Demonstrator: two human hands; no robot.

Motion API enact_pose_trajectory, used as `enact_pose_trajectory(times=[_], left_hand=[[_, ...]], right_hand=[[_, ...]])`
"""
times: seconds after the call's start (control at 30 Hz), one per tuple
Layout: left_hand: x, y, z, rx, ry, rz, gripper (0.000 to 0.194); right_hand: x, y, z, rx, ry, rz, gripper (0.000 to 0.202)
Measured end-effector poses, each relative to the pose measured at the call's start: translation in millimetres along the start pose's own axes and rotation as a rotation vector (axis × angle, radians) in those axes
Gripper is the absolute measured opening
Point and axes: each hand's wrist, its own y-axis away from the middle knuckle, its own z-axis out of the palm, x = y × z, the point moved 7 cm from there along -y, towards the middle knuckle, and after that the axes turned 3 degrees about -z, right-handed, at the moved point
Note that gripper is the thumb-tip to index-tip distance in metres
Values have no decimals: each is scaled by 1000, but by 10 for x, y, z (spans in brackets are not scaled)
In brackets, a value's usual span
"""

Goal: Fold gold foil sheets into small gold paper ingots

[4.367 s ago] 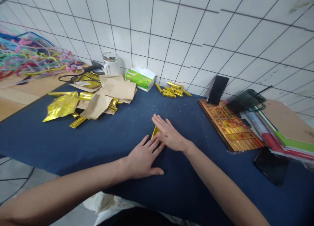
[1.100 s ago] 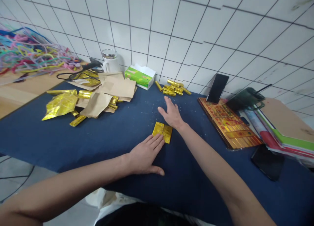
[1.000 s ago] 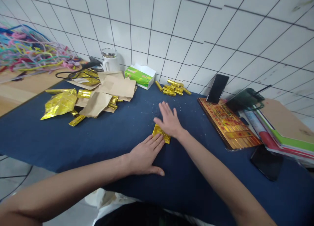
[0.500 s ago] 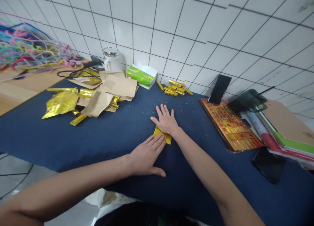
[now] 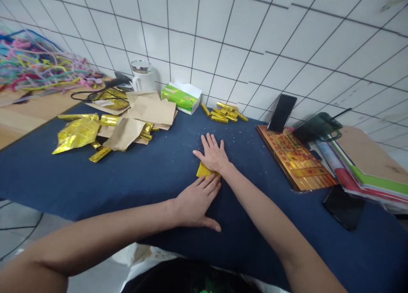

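Note:
A small piece of shiny gold foil paper (image 5: pixel 204 170) lies on the dark blue cloth, partly covered by both hands. My right hand (image 5: pixel 214 155) rests flat over its far side, fingers spread and pointing away from me. Along its near edge, the fingertips of my left hand (image 5: pixel 198 201) press down flat, the thumb stretched out to the right on the cloth. Beyond the hands, by the wall, sits a small pile of rolled gold foil tubes (image 5: pixel 225 113).
On the left lie brown paper sheets (image 5: pixel 153 108) and crumpled gold foil (image 5: pixel 78 133). A green tissue pack (image 5: pixel 181 97) and white mug (image 5: pixel 142 76) stand behind. To the right are a propped phone (image 5: pixel 282 112), a red-gold box (image 5: pixel 296 159), a dark phone (image 5: pixel 344 207) and stacked folders (image 5: pixel 369 157).
My left hand has slid slightly right along the near edge of the foil, covering more of its right corner. My right hand stays flat on it. The whole view has shifted a little.

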Motion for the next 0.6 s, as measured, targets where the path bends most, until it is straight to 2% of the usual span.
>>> enact_pose_trajectory(times=[0.17, 0.43, 0.6], left_hand=[[3, 41, 20, -9, 8, 11, 102], [-58, 126, -14, -14, 2, -55, 99], [-54, 124, -15, -11, 7, -53, 101]], right_hand=[[5, -3, 7, 1, 1, 2, 79], [15, -16, 18, 17, -18, -7, 81], [169, -88, 22, 5, 2, 57, 81]])
